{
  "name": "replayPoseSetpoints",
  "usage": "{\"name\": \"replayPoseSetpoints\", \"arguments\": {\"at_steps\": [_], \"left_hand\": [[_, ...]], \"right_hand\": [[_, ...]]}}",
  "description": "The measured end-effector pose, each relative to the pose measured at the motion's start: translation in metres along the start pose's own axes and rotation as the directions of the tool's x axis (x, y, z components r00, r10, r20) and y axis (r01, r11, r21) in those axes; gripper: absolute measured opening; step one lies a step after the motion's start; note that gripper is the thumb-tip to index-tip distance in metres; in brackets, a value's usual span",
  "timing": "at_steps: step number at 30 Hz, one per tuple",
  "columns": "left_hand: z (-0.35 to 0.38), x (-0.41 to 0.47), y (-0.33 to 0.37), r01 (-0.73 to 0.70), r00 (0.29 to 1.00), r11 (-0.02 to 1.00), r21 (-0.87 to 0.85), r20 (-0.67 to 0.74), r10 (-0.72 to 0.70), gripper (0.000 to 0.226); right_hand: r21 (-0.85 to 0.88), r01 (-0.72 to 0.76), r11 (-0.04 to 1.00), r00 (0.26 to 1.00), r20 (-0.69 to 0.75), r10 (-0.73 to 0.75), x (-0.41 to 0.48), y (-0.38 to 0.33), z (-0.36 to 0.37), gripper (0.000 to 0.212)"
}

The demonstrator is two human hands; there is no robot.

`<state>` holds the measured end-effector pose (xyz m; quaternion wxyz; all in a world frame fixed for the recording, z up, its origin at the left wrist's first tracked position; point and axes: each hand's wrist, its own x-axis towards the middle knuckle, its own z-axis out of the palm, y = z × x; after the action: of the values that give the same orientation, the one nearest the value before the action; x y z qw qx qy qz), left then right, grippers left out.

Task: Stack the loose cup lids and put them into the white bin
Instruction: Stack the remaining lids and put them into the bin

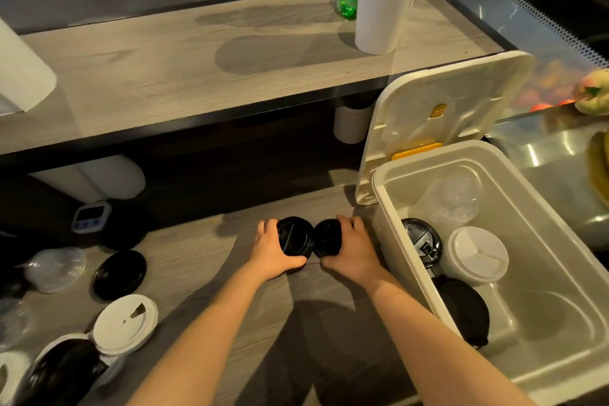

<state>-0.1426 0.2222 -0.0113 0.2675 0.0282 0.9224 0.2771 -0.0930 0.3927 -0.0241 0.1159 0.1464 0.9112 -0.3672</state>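
Hands meet edge to edge, left hand (275, 249) gripping one black lid (295, 236) and right hand (354, 249) another (326, 237), apparently to nest them before the open white bin (389, 204) just right of the right hand.

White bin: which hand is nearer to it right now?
Right. The right hand, holding black lids, sits just beside the white bin wall; the left hand, gripping another black lid stack, is farther left.
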Motion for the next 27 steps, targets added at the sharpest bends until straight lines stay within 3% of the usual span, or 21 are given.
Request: {"name": "replayPoseSetpoints", "arguments": {"at_steps": [4,7,12,18,20,24,27], "left_hand": [[0.001,-0.027,-0.011,0.039,0.997,0.96,-0.279,-0.06,-0.058,0.087],[0.005,-0.047,-0.013,0.006,0.993,0.929,-0.371,-0.11,-0.051,0.087],[0.005,-0.076,-0.013,-0.038,0.986,0.86,-0.509,-0.161,-0.052,0.093],[-0.008,-0.107,-0.018,-0.061,0.994,0.742,-0.668,-0.108,-0.015,0.094],[-0.016,-0.119,-0.024,-0.077,0.997,0.637,-0.767,-0.063,0.044,0.087],[-0.03,-0.137,-0.025,-0.018,0.993,0.179,-0.984,0.004,0.119,0.056],[-0.034,-0.144,-0.026,0.021,0.993,0.076,-0.997,0.03,0.114,0.039]], "right_hand": [[0.312,-0.038,0.949,0.997,-0.051,0.057,-0.017,-0.013,-0.006,0.086],[0.551,-0.023,0.834,0.999,0.036,0.003,-0.034,-0.031,-0.012,0.077],[0.618,-0.017,0.786,0.954,0.245,-0.173,-0.054,-0.056,-0.016,0.069],[0.659,-0.026,0.752,0.919,0.312,-0.241,-0.066,-0.077,-0.008,0.077],[0.63,-0.013,0.776,0.908,0.334,-0.255,-0.069,-0.081,-0.007,0.082],[0.6,0.019,0.8,0.874,0.379,-0.305,-0.078,-0.087,-0.004,0.091],[0.539,0.117,0.834,0.838,0.397,-0.374,-0.085,-0.088,-0.001,0.091]]}}
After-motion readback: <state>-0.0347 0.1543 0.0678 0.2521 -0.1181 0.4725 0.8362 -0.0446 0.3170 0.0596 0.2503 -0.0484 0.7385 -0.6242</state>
